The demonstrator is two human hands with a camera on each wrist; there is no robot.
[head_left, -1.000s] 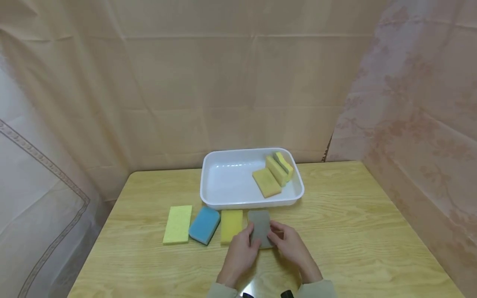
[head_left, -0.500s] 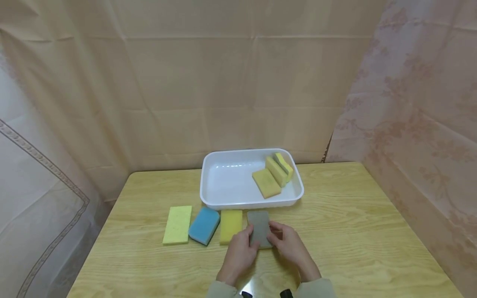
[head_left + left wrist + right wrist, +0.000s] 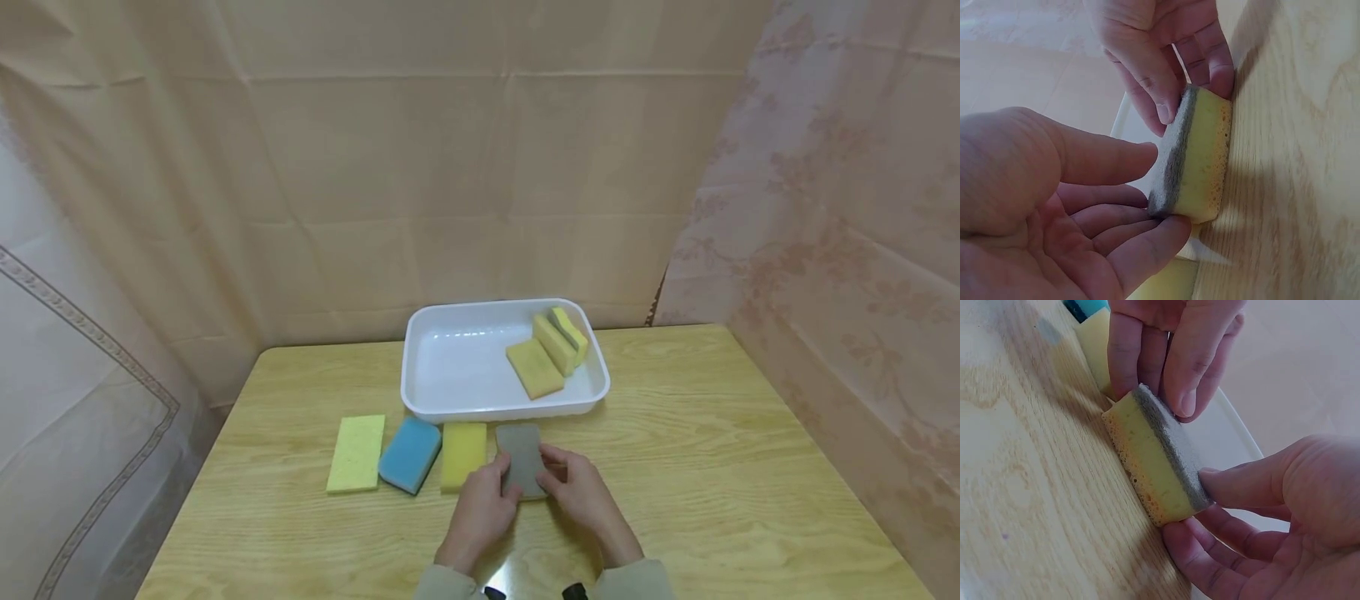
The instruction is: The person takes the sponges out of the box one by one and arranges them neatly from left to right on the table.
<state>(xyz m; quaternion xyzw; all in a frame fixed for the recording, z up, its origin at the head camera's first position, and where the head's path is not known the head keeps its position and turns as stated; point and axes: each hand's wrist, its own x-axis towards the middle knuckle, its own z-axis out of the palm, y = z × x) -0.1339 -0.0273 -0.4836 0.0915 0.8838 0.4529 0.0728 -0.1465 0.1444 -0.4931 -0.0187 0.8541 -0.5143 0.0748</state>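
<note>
A scouring sponge [image 3: 518, 443] lies at the table's front middle with its grey scrub side up. Below that layer, the left wrist view shows yellow foam [image 3: 1202, 156] with an orange-toned, porous bottom. My left hand [image 3: 483, 510] grips its left edge, fingers along the side and thumb at the grey face. From the opposite side my right hand [image 3: 583, 492] pinches it, the thumb [image 3: 1235, 484] on the grey pad and the fingers at the foam edge. To its left are a yellow sponge [image 3: 464, 450], a blue sponge [image 3: 409, 454] with a dark underside, and a thin pale-yellow sponge sheet [image 3: 356, 454].
Behind the row stands a white tray [image 3: 442, 412]. At its right end, one yellow sponge [image 3: 535, 369] lies flat, and two others [image 3: 554, 343] stand on edge. The wooden table [image 3: 720, 467] meets beige curtains [image 3: 360, 167] at the back.
</note>
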